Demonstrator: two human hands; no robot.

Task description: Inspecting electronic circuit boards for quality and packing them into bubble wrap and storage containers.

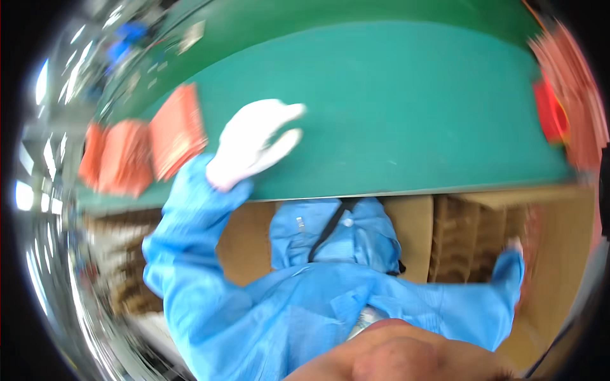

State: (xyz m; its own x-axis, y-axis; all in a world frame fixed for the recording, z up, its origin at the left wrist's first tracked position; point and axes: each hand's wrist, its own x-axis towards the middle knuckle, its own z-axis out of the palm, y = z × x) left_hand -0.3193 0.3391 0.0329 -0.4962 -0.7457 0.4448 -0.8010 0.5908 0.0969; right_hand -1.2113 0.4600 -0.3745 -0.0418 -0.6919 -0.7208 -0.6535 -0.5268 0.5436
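My left hand (pixel 255 141), in a white glove, hovers over or rests on the green work surface (pixel 394 114); I cannot tell which. Its thumb stands apart from the fingers and nothing is between them. Just left of it lie pinkish-orange plastic packs, the nearest pack (pixel 180 130) close to my wrist and another pack (pixel 126 157) further left. My right hand (pixel 515 246) reaches down at the right, by a cardboard box (pixel 556 247) below the table edge. Only a sliver of that hand shows past the blue sleeve, and its fingers are hidden.
Cardboard dividers (pixel 459 238) form cells inside the right box. More brown dividers (pixel 130 279) stand under the table at the left. A pile of pink bags (pixel 572 89) and a red object (pixel 550 113) with a yellow edge sit at the far right.
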